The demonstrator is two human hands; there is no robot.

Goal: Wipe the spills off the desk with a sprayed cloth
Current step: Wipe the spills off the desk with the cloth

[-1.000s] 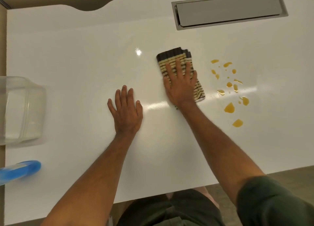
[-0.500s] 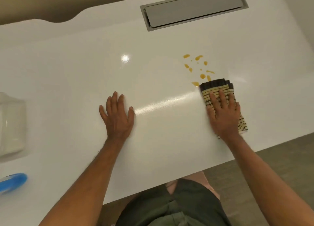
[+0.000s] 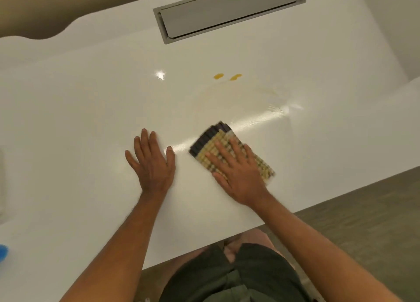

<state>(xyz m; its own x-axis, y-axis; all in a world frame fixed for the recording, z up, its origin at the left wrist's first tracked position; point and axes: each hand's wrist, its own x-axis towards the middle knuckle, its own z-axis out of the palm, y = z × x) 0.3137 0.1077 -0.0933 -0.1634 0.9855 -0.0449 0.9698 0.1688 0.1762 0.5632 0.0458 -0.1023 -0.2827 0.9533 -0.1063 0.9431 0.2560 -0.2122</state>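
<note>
Head view: right hand (image 3: pixel 238 174) flat on the striped cloth (image 3: pixel 218 147) (blurred), left hand (image 3: pixel 151 163) open, flat on the desk (image 3: pixel 79 120).

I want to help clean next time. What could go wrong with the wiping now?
Two yellow drops sit beyond the cloth, so they might get missed. Faint yellowish streaks show on the wiped desk, so the cloth may smear instead of lifting. The right hand works near the desk's front edge, where the cloth could slide off.
</note>
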